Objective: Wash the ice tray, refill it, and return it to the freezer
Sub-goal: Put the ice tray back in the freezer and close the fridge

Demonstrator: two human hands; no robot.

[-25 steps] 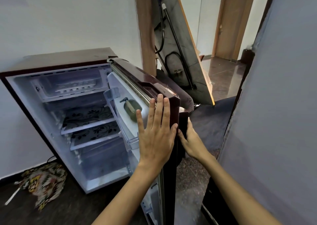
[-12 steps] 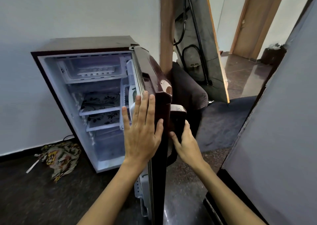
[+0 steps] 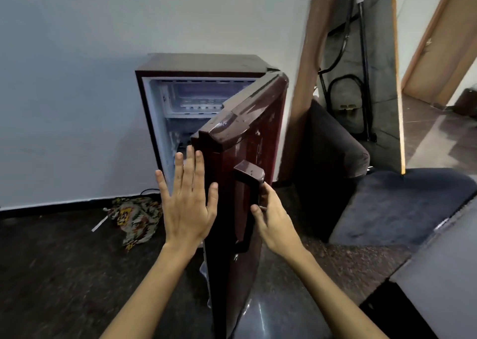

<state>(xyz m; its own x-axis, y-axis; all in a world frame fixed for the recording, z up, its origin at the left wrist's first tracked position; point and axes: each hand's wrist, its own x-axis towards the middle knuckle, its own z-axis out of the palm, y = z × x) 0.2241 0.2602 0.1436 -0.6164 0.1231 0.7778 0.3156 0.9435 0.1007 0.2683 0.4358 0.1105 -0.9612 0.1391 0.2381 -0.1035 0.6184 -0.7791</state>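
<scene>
Both our hands are at the maroon fridge door (image 3: 247,142), which stands part-way open in front of the small fridge (image 3: 204,63). Our left hand (image 3: 187,204) is spread flat, fingers wide, at the door's free edge, holding nothing; we cannot tell whether the palm touches it. Our right hand (image 3: 271,214) curls loosely around the dark door handle (image 3: 249,196), thumb in front and fingers behind it. Through the gap above the door we see the freezer compartment (image 3: 196,98) at the top of the fridge, and inside it a pale ice tray (image 3: 202,104) lying on the freezer floor. A patterned cloth (image 3: 135,216) lies crumpled on the dark floor (image 3: 51,274) just left of the fridge, near the white wall (image 3: 77,80). A dark sofa (image 3: 335,147) stands to the right of the door.
</scene>
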